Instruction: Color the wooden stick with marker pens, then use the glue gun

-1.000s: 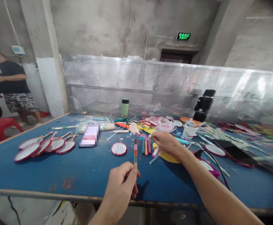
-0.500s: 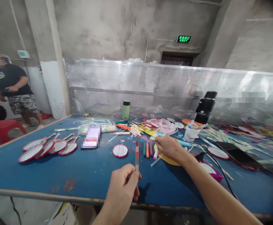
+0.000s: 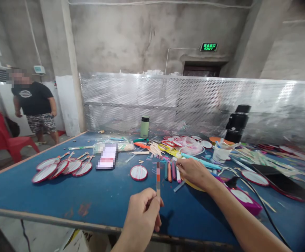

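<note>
Hold state, left: the left hand pinches a banded wooden stick between thumb and fingers. The stick stands nearly upright above the near edge of the blue table; its lower end is concealed by the hand.

Hold state, right: the right hand is extended to the far side of the stick and to its right, fingers bent and drawn close together. The fingertips are at the far end of the white-bodied marker. Whether they grip it, or hold anything else, cannot be told.

Adjacent items: the purple marker, orange marker and teal marker lie side by side, left of the white-bodied marker. A clear strip lies nearer. A yellow sheet is partly covered by the right forearm and hand.

Progress: the stick carries three bands, dark brown at the tip, then orange-red, then grey. This upper portion is judged complete. Below the grey band, the visible wood is bare. At far left, several round fans with handles lie overlapped, apparently assembled. One round disc, left of the stick, lies separately, with no handle visible.
</note>
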The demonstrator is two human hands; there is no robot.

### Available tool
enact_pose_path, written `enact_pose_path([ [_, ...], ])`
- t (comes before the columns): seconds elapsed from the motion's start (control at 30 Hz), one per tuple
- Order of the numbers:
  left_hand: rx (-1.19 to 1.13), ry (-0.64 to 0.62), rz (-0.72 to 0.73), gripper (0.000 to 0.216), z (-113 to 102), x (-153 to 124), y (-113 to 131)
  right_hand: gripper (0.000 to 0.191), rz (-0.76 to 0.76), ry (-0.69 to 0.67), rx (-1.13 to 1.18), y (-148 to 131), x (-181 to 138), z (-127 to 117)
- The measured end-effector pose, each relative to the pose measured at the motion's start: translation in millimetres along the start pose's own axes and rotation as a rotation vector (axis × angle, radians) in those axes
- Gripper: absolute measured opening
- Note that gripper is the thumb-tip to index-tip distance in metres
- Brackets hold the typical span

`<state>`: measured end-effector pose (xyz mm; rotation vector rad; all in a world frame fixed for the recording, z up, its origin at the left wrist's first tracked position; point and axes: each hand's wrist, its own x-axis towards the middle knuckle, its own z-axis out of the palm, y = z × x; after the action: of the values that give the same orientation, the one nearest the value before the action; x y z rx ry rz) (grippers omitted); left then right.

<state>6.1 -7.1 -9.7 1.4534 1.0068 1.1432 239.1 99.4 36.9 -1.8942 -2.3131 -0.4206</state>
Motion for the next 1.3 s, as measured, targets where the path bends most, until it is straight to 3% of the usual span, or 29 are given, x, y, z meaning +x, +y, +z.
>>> enact_pose_path([
  [0.23, -0.019, -0.005, 0.013, 0.029, 0, 1, -2, 0.023, 0.018, 0.026, 0.031, 1, 0, -4],
  [0.5, -0.017, -0.029, -0.002, 0.03, -3, -1, -3, 0.034, 0.087, 0.202, 0.062, 8, -1, -16],
  [0.8, -0.007, -0.001, 0.006, 0.031, 0, -4, -1, 0.033, 0.089, 0.28, 0.125, 13, -6, -13],
  [1.07, 0.014, -0.014, 0.013, 0.029, -1, -3, -2, 0.031, 0.05, 0.255, 0.104, 4, -10, -13],
  [1.3, 0.014, -0.008, 0.021, 0.029, -1, -4, -4, 0.026, -0.083, 0.152, 0.113, -7, -6, -8],
])
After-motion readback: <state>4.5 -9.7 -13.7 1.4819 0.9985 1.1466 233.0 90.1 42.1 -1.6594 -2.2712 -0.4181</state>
